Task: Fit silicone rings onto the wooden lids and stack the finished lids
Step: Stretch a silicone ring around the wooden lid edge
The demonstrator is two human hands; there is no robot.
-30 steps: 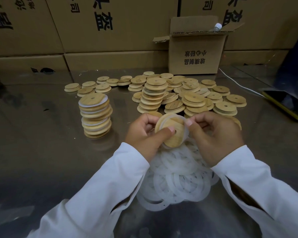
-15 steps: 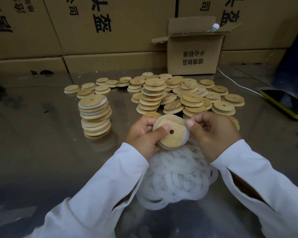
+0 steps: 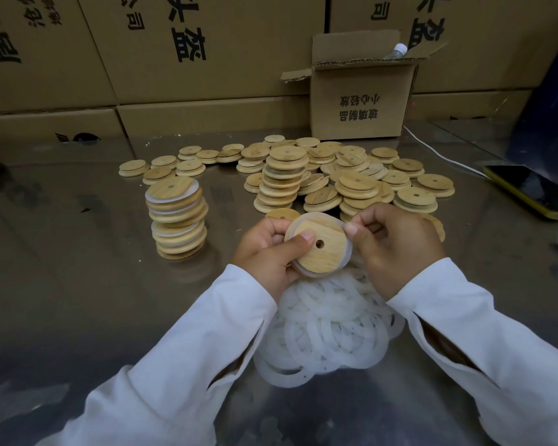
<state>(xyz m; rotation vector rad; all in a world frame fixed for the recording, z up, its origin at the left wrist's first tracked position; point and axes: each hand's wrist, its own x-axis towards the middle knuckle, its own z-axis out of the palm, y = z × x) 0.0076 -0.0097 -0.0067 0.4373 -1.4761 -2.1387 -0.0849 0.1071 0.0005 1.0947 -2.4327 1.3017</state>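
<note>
A stack of finished lids (image 3: 176, 220) stands at the left on the shiny metal table (image 3: 78, 300), white rings showing between the wooden discs, the column leaning a little. Behind it, a few loose lids (image 3: 161, 165) lie flat in a row.

Nearer the middle, the left hand (image 3: 268, 252) grips one lid (image 3: 318, 252) held up above the table: the thumb lies across the wooden face and the fingers curl behind the edge. The lid is tilted toward the camera, its small hole visible. A white ring (image 3: 349, 252) runs round its rim. The right hand (image 3: 397, 246) pinches that ring at the lid's upper right edge between thumb and forefinger, the other fingers curled in.

Directly below the hands lies a heap of loose rings (image 3: 329, 326). Beyond them is a big pile of bare lids (image 3: 351, 178) – some stacked, some sloping.

Behind the pile stands an open carton (image 3: 358, 101) with a bottle (image 3: 397, 51) poking out. Further right, a white cable (image 3: 438, 152) crosses the table toward a phone (image 3: 535, 191) in a yellow case – lying flat.
</note>
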